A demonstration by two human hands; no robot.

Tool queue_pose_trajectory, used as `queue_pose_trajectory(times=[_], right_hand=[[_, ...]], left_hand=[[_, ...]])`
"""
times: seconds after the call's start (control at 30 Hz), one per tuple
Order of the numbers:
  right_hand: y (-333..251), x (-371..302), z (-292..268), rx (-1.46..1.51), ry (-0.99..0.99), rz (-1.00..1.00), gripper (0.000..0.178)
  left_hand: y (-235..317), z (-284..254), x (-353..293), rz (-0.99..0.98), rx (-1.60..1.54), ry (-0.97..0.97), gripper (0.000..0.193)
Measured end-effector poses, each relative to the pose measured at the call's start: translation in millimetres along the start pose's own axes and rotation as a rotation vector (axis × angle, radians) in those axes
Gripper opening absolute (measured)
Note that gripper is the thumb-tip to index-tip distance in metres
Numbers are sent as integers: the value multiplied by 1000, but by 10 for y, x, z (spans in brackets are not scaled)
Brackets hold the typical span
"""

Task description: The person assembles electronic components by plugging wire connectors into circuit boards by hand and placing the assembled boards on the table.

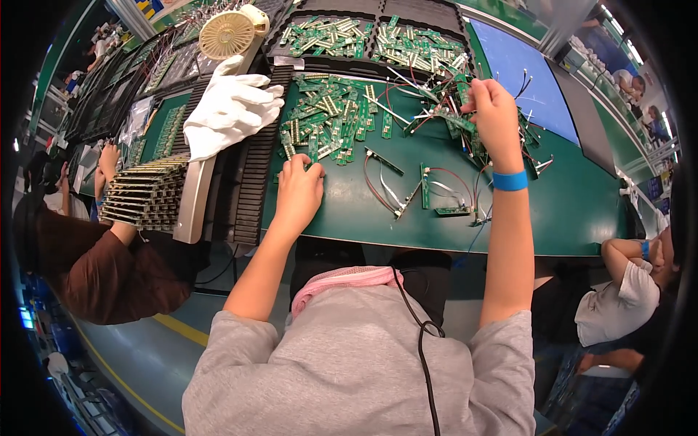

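- Left hand: fingers curled down at the near edge of the board pile; whether they grip one, I cannot tell.
- Right hand: thumb and forefinger bent together over the wired pile; anything pinched between them is unclear.
- Boards probably light, stiff and fragile; best taken by the long edges, off the components.
- Wires look soft and tangle-prone; lift by the board, without tugging leads.
- Nearer the body, a few wired boards lie on the table.
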State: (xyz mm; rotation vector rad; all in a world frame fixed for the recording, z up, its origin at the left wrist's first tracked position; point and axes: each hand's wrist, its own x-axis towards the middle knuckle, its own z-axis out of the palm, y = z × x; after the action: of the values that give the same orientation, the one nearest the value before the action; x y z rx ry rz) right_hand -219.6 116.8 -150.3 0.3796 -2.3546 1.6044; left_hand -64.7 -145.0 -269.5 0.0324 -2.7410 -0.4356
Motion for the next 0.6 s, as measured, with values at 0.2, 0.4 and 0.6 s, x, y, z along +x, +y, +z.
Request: queue_pose_trajectory(times=[0.2, 0.4, 0.6], right_hand=[[-264, -184, -195, 286, 39, 115, 33], [-261, -330, -302, 789, -113, 156, 30], [-124, -736, -122, 1068, -179, 358, 34]], left_hand=[[11, -138, -50, -81, -12, 48, 33], [-88, -80, -131, -70, -56, 11, 26], [-42, -139, -90, -66, -24, 28, 18]])
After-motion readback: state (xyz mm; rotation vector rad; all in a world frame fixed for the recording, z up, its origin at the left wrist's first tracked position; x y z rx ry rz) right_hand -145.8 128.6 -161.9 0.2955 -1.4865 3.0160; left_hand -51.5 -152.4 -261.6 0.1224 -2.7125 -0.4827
